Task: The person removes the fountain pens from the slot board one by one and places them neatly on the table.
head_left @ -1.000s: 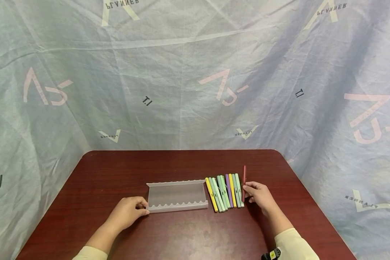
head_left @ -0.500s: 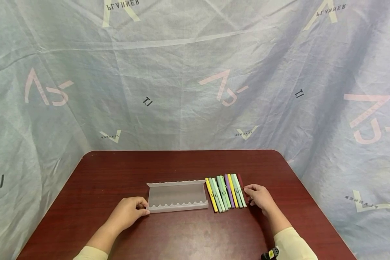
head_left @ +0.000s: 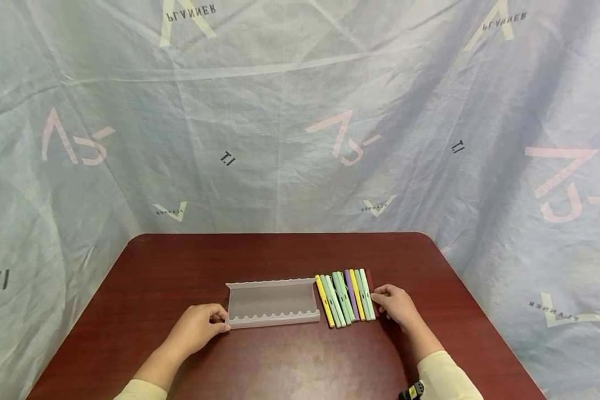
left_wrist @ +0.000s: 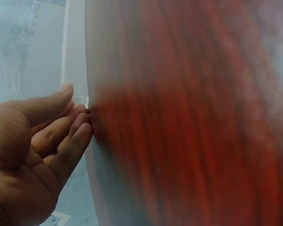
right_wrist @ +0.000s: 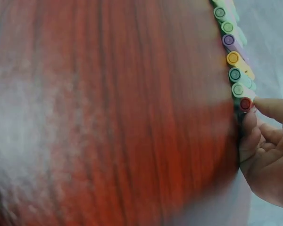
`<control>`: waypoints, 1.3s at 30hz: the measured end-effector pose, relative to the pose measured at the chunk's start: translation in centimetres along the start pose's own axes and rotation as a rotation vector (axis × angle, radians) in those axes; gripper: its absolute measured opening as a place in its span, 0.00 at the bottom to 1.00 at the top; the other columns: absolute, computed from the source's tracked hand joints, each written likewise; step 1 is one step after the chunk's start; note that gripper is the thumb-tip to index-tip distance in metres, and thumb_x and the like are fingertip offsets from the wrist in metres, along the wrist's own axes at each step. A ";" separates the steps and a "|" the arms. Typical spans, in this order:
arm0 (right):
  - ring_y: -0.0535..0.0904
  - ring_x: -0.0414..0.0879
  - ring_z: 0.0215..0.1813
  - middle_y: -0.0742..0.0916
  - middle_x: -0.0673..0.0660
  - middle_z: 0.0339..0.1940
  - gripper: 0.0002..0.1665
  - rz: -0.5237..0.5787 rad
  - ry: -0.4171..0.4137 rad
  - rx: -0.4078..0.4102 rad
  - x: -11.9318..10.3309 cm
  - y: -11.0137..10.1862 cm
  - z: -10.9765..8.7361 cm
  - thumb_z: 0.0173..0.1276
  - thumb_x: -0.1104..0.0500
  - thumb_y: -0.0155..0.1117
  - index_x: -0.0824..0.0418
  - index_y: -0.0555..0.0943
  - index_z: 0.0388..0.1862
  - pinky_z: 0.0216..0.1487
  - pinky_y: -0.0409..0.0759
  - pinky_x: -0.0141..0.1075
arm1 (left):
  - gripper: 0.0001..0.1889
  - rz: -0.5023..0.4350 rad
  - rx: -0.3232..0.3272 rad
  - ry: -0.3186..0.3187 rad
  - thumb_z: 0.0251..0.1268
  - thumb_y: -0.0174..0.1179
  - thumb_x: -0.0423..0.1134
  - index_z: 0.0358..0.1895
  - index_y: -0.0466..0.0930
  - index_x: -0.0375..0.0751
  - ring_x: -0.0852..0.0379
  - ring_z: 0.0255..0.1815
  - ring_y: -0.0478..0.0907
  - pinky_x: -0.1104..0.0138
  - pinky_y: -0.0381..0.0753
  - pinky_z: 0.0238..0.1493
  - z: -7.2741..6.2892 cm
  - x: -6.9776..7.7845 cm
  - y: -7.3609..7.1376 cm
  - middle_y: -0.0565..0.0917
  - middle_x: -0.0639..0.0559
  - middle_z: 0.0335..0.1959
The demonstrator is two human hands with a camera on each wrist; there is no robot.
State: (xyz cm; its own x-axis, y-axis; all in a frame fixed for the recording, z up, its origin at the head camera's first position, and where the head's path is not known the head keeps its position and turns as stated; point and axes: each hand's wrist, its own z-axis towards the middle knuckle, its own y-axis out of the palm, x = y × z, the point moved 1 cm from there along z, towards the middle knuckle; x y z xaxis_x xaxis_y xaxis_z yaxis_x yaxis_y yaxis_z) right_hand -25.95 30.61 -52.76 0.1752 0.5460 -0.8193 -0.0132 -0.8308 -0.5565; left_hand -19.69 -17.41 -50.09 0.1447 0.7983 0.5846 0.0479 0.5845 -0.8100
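A translucent plastic pen holder [head_left: 272, 299] with notched long edges lies left of centre on the table. My left hand [head_left: 202, 325] grips its near left corner between thumb and fingers; the left wrist view shows the fingertips [left_wrist: 85, 129] at the holder's end. Right of the holder, several pens lie side by side, including a yellow pen [head_left: 325, 300], a purple pen [head_left: 352, 294] and pale green ones. At the row's right end, my right hand [head_left: 397, 305] pinches a dark red pen [right_wrist: 245, 103], partly hidden by the fingers, against a pale green pen [right_wrist: 238, 89].
The dark red wooden table [head_left: 290, 366] reaches back to a grey printed cloth [head_left: 275, 166], which also hangs along both sides. The row of pens begins right at the holder's right end.
The dark red pen, raised beside the row a second ago, is now down at the row's right end. My right hand has shifted slightly left with it. The left hand stays put.
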 end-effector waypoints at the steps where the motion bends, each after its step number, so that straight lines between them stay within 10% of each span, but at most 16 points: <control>1: 0.76 0.47 0.27 0.83 0.57 0.29 0.16 -0.001 0.000 -0.002 0.0 0.0 0.1 0.69 0.55 0.64 0.64 0.81 0.49 0.25 0.74 0.39 | 0.08 -0.002 0.001 0.001 0.53 0.73 0.41 0.29 0.81 0.56 0.67 0.30 0.76 0.65 0.76 0.38 0.1 0.0 0.0 0.81 0.67 0.25; 28: 0.76 0.49 0.29 0.81 0.58 0.32 0.21 0.002 -0.010 0.000 1.0 0.0 0.7 0.74 0.47 0.57 0.64 0.79 0.50 0.29 0.76 0.40 | 0.04 -0.036 -0.020 0.053 0.60 0.68 0.47 0.32 0.82 0.59 0.67 0.36 0.77 0.62 0.77 0.41 0.4 -1.0 0.3 0.82 0.69 0.30; 39: 0.81 0.51 0.46 0.83 0.60 0.50 0.28 -0.106 -0.121 0.075 -1.3 -0.8 0.1 0.75 0.42 0.55 0.61 0.73 0.62 0.43 0.79 0.42 | 0.10 -0.031 0.164 -0.024 0.69 0.57 0.58 0.36 0.81 0.62 0.63 0.24 0.68 0.66 0.69 0.32 0.9 0.1 -3.0 0.78 0.62 0.23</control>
State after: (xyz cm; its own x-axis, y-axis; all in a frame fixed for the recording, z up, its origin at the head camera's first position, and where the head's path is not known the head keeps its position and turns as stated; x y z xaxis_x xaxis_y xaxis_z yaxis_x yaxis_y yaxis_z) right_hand -26.27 30.60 -51.30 0.0598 0.6429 -0.7636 -0.0750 -0.7599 -0.6456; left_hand -20.67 -18.97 -47.56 0.1215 0.7819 0.6115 -0.1106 0.6229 -0.7745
